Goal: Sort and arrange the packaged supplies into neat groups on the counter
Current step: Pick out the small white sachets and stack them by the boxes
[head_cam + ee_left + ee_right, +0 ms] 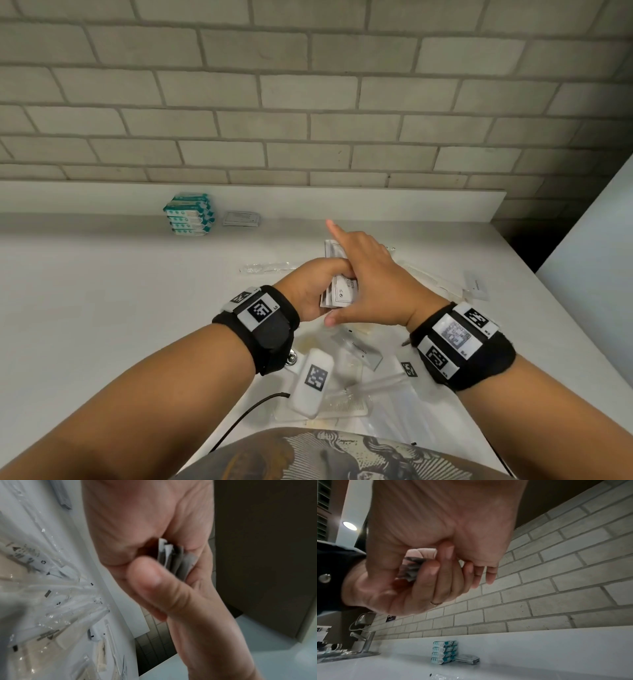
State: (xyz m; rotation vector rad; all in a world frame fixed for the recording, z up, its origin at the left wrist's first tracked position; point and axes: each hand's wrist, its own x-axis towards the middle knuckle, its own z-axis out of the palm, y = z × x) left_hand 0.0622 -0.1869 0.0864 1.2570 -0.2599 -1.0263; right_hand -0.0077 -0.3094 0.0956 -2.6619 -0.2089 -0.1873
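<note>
My left hand [313, 291] grips a small stack of white printed sachets [345, 295] above the middle of the white counter [102, 291]. My right hand [370, 281] lies over the stack with its index finger straight and pointing at the wall. Its thumb [145, 577] presses the stack's near edge. In the left wrist view the sachet edges [171, 557] show fanned between palm and thumb. From the right wrist the left fingers [426, 574] curl round the sachets [412, 570]. At the back stand stacked teal packs [190, 214] beside flat white sachets [241, 218].
Loose clear-wrapped items [356, 356] and a comb [346, 407] litter the counter's front below my hands. A wrapped stick [267, 268] lies left of them, more white packets [476, 284] to the right. A tap [368, 641] and basin sit far left. A brick wall backs the counter.
</note>
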